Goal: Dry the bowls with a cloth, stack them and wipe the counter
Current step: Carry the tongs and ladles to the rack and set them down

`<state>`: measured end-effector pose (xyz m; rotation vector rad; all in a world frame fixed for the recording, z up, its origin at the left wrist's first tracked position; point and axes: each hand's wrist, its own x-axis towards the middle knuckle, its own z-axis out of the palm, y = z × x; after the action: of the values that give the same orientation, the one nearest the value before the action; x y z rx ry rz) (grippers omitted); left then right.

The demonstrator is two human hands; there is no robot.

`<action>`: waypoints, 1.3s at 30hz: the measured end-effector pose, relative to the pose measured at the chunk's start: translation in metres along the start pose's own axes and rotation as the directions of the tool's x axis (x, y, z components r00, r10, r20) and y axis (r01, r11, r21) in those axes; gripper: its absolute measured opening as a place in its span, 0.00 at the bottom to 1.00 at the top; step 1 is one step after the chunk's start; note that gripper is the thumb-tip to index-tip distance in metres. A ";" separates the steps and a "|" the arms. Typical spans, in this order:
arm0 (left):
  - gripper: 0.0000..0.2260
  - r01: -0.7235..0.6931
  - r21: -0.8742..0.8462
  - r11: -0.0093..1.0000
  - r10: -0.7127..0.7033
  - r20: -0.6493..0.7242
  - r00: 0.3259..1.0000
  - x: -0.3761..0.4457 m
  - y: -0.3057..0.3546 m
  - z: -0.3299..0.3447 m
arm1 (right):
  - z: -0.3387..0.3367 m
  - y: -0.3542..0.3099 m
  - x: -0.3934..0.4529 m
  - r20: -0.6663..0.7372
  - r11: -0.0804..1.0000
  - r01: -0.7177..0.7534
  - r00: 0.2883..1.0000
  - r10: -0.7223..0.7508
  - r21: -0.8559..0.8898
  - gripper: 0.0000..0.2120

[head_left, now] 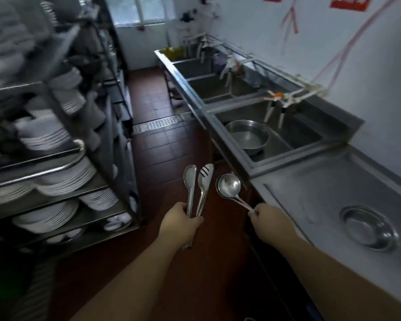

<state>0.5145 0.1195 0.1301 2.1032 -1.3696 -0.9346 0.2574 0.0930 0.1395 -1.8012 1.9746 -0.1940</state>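
Two hands are full, and neither carries a cloth. The left hand (182,220) has its grip clamped round the handles of steel serving tongs (198,188), whose long axis runs up and away from the wrist, blades splayed apart at the far end. The right hand (265,217) pinches the thin handle of a steel ladle (228,185), cup leaning up and to the left, close beside the tong blades but not touching them.

Of the task's things, a shallow steel bowl (369,228) sits on the steel table (322,193) to the right, just beyond the right forearm, so the right hand is much the nearer. A larger steel basin (247,135) lies tilted in the nearest sink (287,140), ahead and to the right of both hands. No cloth is visible anywhere in view.

My reading is that drying cannot begin until the utensils are set down somewhere, and the table is the closest place.

A row of steel sinks runs along the right wall under taps. Across the red-tiled floor (162,144), a metal rack (63,172) holds stacks of white plates and bowls, blurred.
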 end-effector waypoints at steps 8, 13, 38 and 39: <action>0.19 0.183 -0.111 0.977 -0.206 -0.250 0.946 -0.017 -0.081 -0.091 | 0.031 -0.125 0.021 0.140 0.961 0.276 0.953 -0.270 -0.028 0.15; 0.18 0.272 -0.194 0.943 -0.328 -0.391 0.860 -0.027 -0.100 -0.131 | 0.039 -0.195 0.044 0.192 0.883 0.465 0.873 -0.447 -0.058 0.15; 0.18 0.404 -0.456 0.793 -0.609 -0.602 0.516 -0.088 -0.274 -0.322 | 0.145 -0.512 -0.012 0.310 0.562 0.826 0.547 -0.777 -0.048 0.17; 0.18 0.400 -0.453 0.797 -0.604 -0.600 0.524 -0.087 -0.285 -0.336 | 0.152 -0.524 -0.016 0.300 0.566 0.823 0.552 -0.778 -0.046 0.18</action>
<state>0.9140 0.3173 0.1817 2.3020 -0.1856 -0.3182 0.7971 0.0689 0.2187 -2.6043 0.8609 -0.0555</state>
